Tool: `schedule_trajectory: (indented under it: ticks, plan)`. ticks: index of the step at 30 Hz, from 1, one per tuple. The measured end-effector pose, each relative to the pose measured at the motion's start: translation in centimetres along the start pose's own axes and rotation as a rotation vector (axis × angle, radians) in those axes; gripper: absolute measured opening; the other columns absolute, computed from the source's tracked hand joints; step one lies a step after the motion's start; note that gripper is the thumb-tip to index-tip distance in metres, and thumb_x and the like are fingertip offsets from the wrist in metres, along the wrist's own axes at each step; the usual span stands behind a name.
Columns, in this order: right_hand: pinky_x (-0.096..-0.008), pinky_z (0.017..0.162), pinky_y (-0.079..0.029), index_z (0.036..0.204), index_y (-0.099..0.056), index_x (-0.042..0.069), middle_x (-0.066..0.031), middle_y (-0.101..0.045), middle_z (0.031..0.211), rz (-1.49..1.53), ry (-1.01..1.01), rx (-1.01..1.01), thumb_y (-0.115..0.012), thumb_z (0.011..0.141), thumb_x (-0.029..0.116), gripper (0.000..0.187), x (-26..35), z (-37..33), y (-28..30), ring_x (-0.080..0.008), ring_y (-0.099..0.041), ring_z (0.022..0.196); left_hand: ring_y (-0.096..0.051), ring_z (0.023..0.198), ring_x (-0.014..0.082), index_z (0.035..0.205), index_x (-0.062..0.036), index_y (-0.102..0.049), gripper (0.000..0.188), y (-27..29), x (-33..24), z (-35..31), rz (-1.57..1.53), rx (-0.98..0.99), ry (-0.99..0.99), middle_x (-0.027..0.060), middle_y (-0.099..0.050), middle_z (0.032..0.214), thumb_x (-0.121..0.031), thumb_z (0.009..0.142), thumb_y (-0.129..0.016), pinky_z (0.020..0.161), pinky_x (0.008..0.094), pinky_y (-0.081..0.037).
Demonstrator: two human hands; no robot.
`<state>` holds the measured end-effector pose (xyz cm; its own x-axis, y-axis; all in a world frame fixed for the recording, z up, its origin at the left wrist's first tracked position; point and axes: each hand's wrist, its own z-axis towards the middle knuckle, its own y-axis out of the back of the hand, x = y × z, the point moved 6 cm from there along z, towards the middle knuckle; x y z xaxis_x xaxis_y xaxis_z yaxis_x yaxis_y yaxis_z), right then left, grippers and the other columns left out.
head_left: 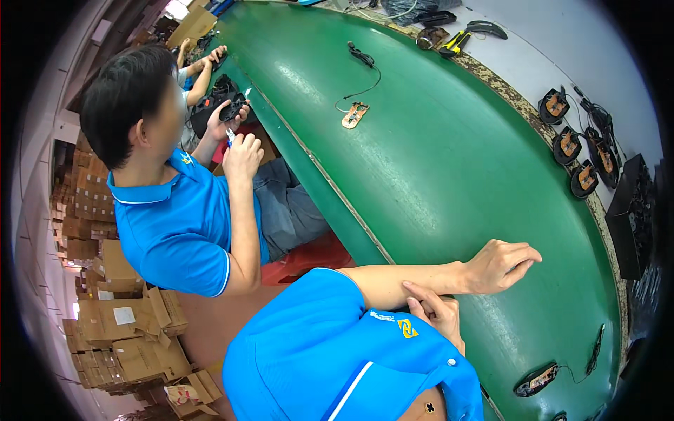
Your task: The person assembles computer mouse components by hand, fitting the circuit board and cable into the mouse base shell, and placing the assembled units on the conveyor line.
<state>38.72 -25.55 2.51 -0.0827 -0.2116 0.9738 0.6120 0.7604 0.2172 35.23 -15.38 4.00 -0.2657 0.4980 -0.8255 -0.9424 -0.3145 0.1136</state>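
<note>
My left hand (500, 266) is held out over the green conveyor belt (435, 175), its fingers half bent and apart, with nothing visible in them. My right hand (437, 312) rests against my left forearm, index finger stretched along it, and holds nothing I can see. The nearest part lies near the front right: an opened computer mouse (537, 379) with its cable. Farther up the belt is a bare orange-brown circuit board (355, 116) with a thin cable leading to a dark plug bundle (360, 55).
Several opened mouse bases (567, 145) with orange boards line the right ledge, beside a black bin (629, 217). Yellow-and-black pliers (460, 41) lie farther back. A co-worker (175, 203) on the left holds a dark part and a small tool. Cardboard boxes (130, 316) stand behind.
</note>
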Motion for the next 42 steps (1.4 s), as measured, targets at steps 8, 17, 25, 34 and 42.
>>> schedule_trajectory:
  ticks: [8, 17, 25, 34, 42]
  plan:
    - [-0.024, 0.041, -0.031, 0.111, -0.077, 0.007, 0.0026, -0.047, 0.05, -0.059, -0.004, 0.004, -0.075, 0.082, 0.001, 0.03, 0.4, 0.4, 0.0, -0.0077, -0.036, 0.043, -0.052, 0.049, 0.0187, 0.098, -0.0041, -0.064, 0.016, 0.2, 0.0, -0.2, -0.005, -0.005, -0.01, 0.0052, -0.068, 0.079, 0.004, 0.084, -0.061, 0.048, 0.032, -0.042]
    - [-0.0239, 0.043, -0.032, 0.112, -0.076, 0.007, 0.0027, -0.048, 0.052, -0.057, 0.006, -0.014, -0.074, 0.084, 0.001, 0.029, 0.6, 0.5, 0.3, -0.0081, -0.037, 0.044, -0.053, 0.05, 0.0188, 0.098, -0.0044, -0.064, 0.017, -0.2, 0.0, 0.0, -0.023, 0.028, 0.013, 0.0055, -0.068, 0.08, 0.004, 0.084, -0.061, 0.048, 0.0322, -0.043]
    - [-0.0291, 0.046, -0.043, 0.112, -0.076, 0.013, -0.0023, -0.066, 0.06, -0.111, 0.013, -0.049, -0.072, 0.087, 0.006, 0.027, -0.5, 0.9, 2.0, -0.0135, -0.053, 0.045, -0.055, 0.054, 0.0198, 0.106, -0.007, -0.067, 0.026, -2.0, 1.6, 0.7, -0.077, 0.129, 0.032, 0.0074, -0.071, 0.093, 0.004, 0.083, -0.063, 0.051, 0.0321, -0.045]
    - [-0.0395, 0.046, -0.045, 0.108, -0.073, 0.013, -0.0126, -0.066, 0.063, -0.195, 0.166, -0.235, -0.059, 0.098, 0.026, 0.021, -3.8, 0.1, 9.0, -0.0325, -0.057, 0.047, -0.045, 0.053, 0.0105, 0.111, -0.0051, -0.071, 0.026, -8.6, 4.1, 4.3, 0.049, 0.269, 0.075, 0.0024, -0.062, 0.074, 0.005, 0.09, -0.059, 0.049, 0.0261, -0.038]
    - [-0.0372, 0.044, -0.04, 0.099, -0.074, 0.015, -0.0062, -0.065, 0.061, -0.112, 0.43, -0.317, -0.064, 0.093, 0.018, 0.012, -5.3, -2.5, 11.4, -0.0311, -0.055, 0.047, -0.051, 0.064, 0.01, 0.12, -0.0034, -0.066, 0.026, -11.3, 4.6, 3.0, 0.083, 0.276, 0.202, 0.002, -0.06, 0.075, -0.001, 0.1, -0.05, 0.06, 0.023, -0.042]
